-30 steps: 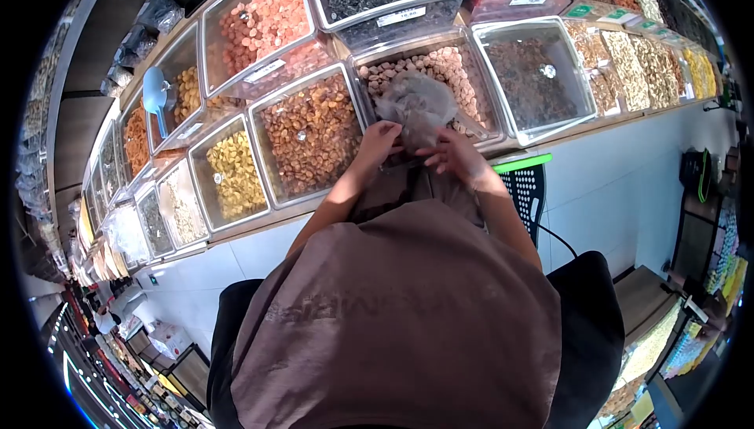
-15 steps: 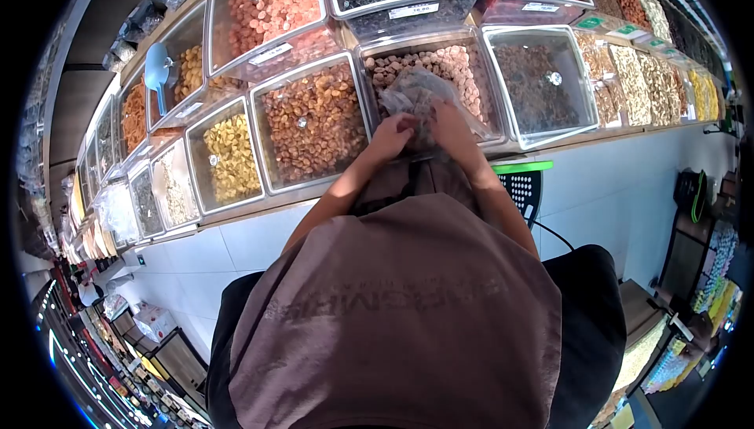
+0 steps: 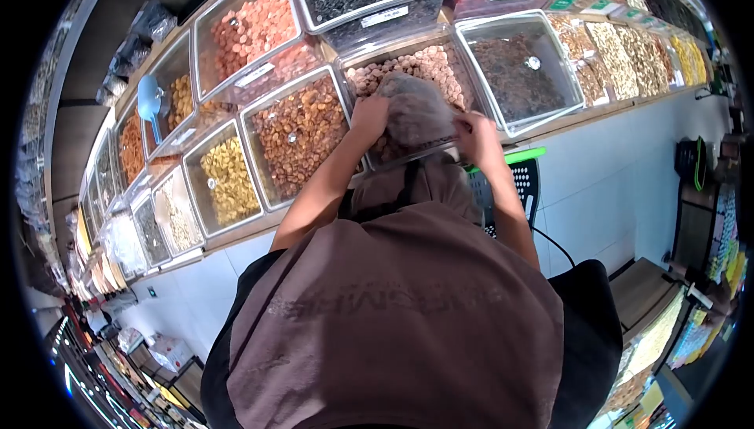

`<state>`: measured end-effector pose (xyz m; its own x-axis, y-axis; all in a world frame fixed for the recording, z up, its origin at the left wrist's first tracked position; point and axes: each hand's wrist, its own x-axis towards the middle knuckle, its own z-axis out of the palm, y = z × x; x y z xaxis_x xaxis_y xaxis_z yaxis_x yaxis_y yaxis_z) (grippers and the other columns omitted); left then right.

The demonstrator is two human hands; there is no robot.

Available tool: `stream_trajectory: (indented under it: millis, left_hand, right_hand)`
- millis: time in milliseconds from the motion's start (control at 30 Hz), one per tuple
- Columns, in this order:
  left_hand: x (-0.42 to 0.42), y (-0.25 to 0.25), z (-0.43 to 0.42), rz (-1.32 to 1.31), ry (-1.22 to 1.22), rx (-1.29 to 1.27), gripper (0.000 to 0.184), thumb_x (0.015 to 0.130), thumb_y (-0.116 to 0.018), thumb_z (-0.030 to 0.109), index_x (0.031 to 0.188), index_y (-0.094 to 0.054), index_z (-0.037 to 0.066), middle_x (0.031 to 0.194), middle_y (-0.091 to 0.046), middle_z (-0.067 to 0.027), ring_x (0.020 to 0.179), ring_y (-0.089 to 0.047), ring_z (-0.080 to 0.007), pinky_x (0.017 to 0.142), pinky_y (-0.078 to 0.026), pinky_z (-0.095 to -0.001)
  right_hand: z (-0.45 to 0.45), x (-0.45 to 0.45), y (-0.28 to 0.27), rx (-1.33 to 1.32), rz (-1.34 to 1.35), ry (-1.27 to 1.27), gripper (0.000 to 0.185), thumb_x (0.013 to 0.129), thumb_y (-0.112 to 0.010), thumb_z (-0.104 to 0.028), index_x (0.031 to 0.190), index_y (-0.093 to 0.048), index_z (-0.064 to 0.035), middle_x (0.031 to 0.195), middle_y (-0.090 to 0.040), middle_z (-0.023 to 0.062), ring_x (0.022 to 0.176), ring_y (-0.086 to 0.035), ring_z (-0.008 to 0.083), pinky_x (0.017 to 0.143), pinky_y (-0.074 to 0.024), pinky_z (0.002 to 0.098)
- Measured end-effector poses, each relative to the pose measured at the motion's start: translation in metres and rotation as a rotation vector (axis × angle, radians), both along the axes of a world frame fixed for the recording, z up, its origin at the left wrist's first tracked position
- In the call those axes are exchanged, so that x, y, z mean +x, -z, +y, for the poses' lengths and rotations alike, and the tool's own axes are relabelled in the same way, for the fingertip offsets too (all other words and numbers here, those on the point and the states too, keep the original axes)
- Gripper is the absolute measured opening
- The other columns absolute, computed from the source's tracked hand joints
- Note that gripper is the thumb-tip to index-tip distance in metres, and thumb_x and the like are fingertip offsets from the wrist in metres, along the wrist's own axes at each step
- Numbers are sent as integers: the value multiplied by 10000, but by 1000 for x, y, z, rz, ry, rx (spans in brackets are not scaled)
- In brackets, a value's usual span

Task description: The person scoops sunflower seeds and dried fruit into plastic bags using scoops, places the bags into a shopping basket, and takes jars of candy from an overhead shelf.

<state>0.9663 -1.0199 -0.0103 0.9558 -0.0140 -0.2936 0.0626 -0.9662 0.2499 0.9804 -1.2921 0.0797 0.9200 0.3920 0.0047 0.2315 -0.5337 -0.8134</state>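
Observation:
A thin, clear plastic bag [image 3: 418, 107] is spread between my two hands over an open bin of pinkish-brown dried fruit [image 3: 440, 68]. Its left side is gripped by my left hand [image 3: 369, 117], whose fingers are partly hidden behind the bag. On the opposite side, my right hand [image 3: 477, 137] pinches the bag's edge near the bin's front right corner. The bag looks puffed out. I cannot tell whether anything is inside it, since the fruit shows through behind.
Left of the bag stands a lidded bin of brown dried fruit [image 3: 302, 135]; right of it, a lidded bin of dark pieces [image 3: 518, 76]. A blue scoop [image 3: 149, 103] rests farther left. Below the counter edge is a black basket with a green handle [image 3: 525, 156].
My hands have moved apart, the left one leftward and the right one rightward and down. The crumpled bag has been spread wider between them. The camera view has shifted slightly.

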Motion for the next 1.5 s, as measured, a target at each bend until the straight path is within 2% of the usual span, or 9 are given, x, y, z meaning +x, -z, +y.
stream_trajectory:
  millis: [200, 367, 533, 767, 933, 1100, 1267, 1400, 1500]
  left_hand:
    - [-11, -87, 6, -173, -316, -338, 173, 927, -617, 196, 933, -664, 29, 894, -688, -165, 858, -671, -345, 769, -513, -459]
    - [-12, -163, 20, -886, -132, -500, 22, 904, -644, 10, 915, -625, 10, 868, -681, -141, 777, -667, -286, 674, -529, -386]
    - [-21, -264, 33, -954, -261, -462, 100, 951, -644, 132, 923, -631, 36, 1084, -690, -94, 860, -655, -177, 785, -542, -318]
    - [-41, -279, 63, -1077, -324, -685, 166, 939, -669, 202, 949, -656, 37, 965, -705, -59, 921, -645, -152, 826, -520, -321]
    - [-99, -353, 39, -1597, -105, -600, 147, 834, -727, -21, 961, -652, -10, 1012, -714, -136, 917, -691, -181, 802, -565, -311]
    - [-134, -289, 5, -926, 281, -172, 244, 768, -674, 32, 999, -601, -1, 1097, -663, -163, 981, -659, -308, 917, -499, -407]
    - [-172, -106, 60, -306, -51, -158, 247, 783, -678, 78, 1011, -602, 22, 1067, -599, -160, 1041, -571, -373, 917, -446, -455]
    - [-182, -102, 64, -138, -171, -100, 339, 783, -725, 111, 1065, -587, -15, 1115, -604, -191, 1066, -573, -398, 924, -451, -470]
    - [-162, -112, 41, -492, -169, -160, 422, 812, -736, 157, 1171, -586, -8, 1169, -598, -214, 1097, -567, -418, 945, -457, -470]
  right_hand:
    - [-10, 11, -32, 70, -120, 88, 119, 913, -631, -31, 984, -701, 35, 871, -676, 202, 743, -702, 316, 680, -535, 371]
    - [4, 40, -102, 290, -229, 171, 121, 944, -643, -43, 1012, -710, 32, 877, -674, 110, 719, -692, 142, 622, -540, 266]
    - [22, 51, -194, 487, -378, 92, 127, 941, -650, -29, 1041, -702, 30, 923, -665, 73, 770, -680, 134, 682, -551, 230]
    - [48, 63, -214, 435, -464, 0, 165, 935, -674, -67, 1076, -701, 16, 984, -688, 80, 873, -662, 122, 785, -520, 247]
    - [37, 96, -181, 201, -463, 6, 383, 943, -673, -285, 1149, -664, 38, 1077, -687, 187, 981, -677, 251, 858, -516, 341]
    - [-46, 176, -23, -642, -326, 313, 678, 902, -671, -391, 1376, -430, 30, 1276, -510, 341, 1199, -519, 495, 1015, -453, 505]
    - [-95, 174, 47, -683, -237, 394, 582, 941, -621, -375, 1331, -451, 23, 1236, -547, 320, 1165, -527, 504, 981, -453, 533]
    - [-103, 182, 65, -490, -200, 390, 465, 967, -583, -360, 1222, -489, 18, 1137, -602, 332, 1061, -578, 505, 905, -467, 550]
    - [-99, 181, 62, -544, -217, 365, 428, 964, -589, -346, 1184, -487, 6, 1013, -646, 326, 994, -609, 504, 871, -483, 551]
